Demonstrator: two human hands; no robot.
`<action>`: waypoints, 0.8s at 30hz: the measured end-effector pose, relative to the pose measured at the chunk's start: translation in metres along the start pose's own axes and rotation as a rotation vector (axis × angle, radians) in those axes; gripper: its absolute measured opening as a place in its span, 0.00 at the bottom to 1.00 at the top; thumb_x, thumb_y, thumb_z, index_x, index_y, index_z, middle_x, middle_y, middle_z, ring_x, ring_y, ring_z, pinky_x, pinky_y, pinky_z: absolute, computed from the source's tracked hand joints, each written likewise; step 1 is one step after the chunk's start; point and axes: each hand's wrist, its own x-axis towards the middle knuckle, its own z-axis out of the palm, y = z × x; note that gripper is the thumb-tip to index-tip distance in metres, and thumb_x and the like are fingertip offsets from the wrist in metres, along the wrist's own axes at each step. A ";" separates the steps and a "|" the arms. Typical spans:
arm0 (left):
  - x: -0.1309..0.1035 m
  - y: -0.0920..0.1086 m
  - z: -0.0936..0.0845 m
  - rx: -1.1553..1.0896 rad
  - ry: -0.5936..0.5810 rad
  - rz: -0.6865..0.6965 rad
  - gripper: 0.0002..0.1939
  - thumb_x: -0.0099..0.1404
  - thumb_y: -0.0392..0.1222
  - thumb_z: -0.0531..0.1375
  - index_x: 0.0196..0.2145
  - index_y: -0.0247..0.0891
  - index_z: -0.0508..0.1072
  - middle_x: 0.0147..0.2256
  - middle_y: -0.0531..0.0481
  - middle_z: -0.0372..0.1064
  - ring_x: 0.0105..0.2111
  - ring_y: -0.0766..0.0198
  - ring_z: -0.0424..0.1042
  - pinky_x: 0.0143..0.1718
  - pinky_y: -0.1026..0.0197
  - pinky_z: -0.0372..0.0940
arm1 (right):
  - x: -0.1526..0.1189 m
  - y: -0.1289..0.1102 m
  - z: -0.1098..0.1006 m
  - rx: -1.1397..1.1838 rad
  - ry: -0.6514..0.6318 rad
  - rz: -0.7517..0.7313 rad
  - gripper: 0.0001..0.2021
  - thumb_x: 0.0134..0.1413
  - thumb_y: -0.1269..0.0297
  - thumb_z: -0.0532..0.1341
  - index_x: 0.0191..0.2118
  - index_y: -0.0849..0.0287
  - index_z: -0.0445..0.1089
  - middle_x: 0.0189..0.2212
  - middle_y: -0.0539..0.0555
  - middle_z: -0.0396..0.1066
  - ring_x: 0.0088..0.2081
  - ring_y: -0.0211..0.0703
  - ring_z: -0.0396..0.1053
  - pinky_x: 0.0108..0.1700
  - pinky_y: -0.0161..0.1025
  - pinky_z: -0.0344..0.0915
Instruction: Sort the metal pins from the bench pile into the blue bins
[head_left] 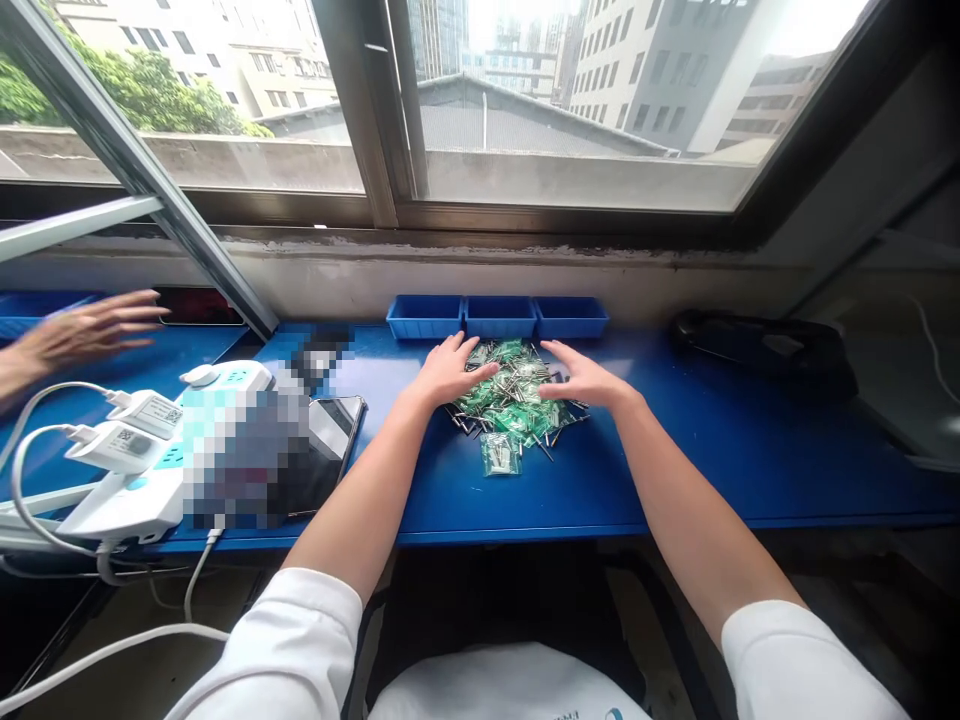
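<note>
We record one left hand [448, 374] and one right hand [586, 378], both released, fingers spread and thumbs turned inward, at opposite edges of one heap of greenish packets and thin metallic pins [517, 392]. Between the hands, we list that heap lying on a blue table [525, 510]; on their near side, a single clear packet [500, 456] at its edge; beyond them, three blue bins [499, 321] in a row.

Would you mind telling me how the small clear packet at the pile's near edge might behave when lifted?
The small clear packet would probably flex, since its wrapping looks like thin film. It may feel slippery, as that wrapping looks glossy. It is likely light, being clearly smaller than the left hand.
</note>
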 end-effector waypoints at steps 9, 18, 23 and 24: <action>-0.077 0.018 0.017 0.141 -0.137 0.023 0.69 0.36 0.76 0.60 0.66 0.49 0.30 0.67 0.41 0.15 0.63 0.31 0.18 0.58 0.28 0.33 | -0.046 0.017 0.042 -0.349 -0.111 -0.103 0.67 0.24 0.33 0.66 0.67 0.47 0.28 0.68 0.58 0.17 0.66 0.70 0.19 0.63 0.66 0.30; -0.035 0.021 0.036 0.231 -0.008 0.018 0.58 0.44 0.75 0.57 0.66 0.47 0.42 0.67 0.40 0.34 0.65 0.34 0.30 0.61 0.36 0.35 | 0.001 0.013 0.047 -0.392 -0.017 -0.199 0.59 0.33 0.28 0.59 0.68 0.51 0.37 0.68 0.61 0.28 0.67 0.67 0.30 0.65 0.59 0.39; -0.028 0.013 0.032 0.239 0.028 0.021 0.58 0.43 0.75 0.57 0.65 0.46 0.46 0.66 0.39 0.40 0.65 0.37 0.36 0.62 0.38 0.36 | 0.013 0.022 0.040 -0.364 0.029 -0.254 0.62 0.27 0.31 0.64 0.67 0.53 0.41 0.68 0.64 0.33 0.67 0.68 0.34 0.64 0.60 0.41; -0.027 0.011 0.029 0.225 0.025 0.015 0.57 0.44 0.75 0.57 0.65 0.45 0.46 0.66 0.39 0.40 0.65 0.38 0.37 0.62 0.38 0.37 | 0.013 0.024 0.038 -0.354 0.035 -0.270 0.63 0.25 0.31 0.65 0.68 0.53 0.40 0.68 0.64 0.33 0.67 0.67 0.33 0.64 0.60 0.41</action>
